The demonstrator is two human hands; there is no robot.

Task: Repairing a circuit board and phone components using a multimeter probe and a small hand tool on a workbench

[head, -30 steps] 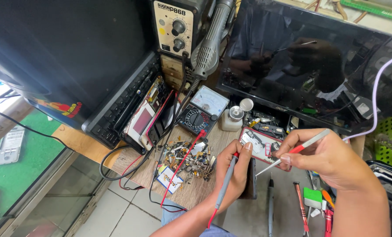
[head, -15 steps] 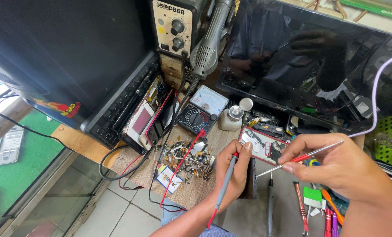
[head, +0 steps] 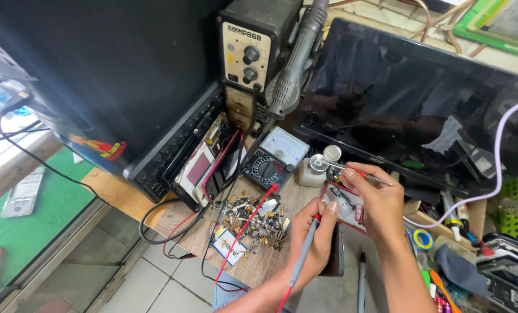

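While right hand (head: pixel 375 200) grips tweezers (head: pixel 360 172), opened phone (head: pixel 346 206) lies beneath.

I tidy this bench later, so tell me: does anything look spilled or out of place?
Yes. A loose heap of small electronic parts lies scattered on the wooden benchtop, left of the left hand, with red and black leads tangled through it.
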